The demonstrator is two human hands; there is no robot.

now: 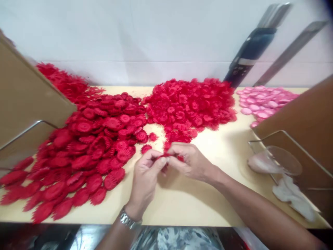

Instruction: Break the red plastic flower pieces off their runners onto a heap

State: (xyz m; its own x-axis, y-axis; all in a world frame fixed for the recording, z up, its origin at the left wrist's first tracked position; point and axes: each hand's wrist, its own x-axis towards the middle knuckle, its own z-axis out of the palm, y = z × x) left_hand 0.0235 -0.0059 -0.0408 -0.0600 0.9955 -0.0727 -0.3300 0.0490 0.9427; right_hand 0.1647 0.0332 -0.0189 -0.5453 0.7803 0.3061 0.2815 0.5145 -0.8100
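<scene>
My left hand, with a metal watch on its wrist, pinches a small red flower piece between thumb and fingers. From the other side my right hand grips the same piece, its fingers closed. A bit of red also shows among the right fingers. Most of the piece is hidden by my fingertips. Just beyond my hands lie two loose red flower discs with notched edges, one disc nearer and another disc farther off.
Large red discs form a heap on the left. Smaller red flower pieces make a pile at the back, pink discs lie back right. Cardboard boxes flank the table: left box, right box. A clear cup stands right.
</scene>
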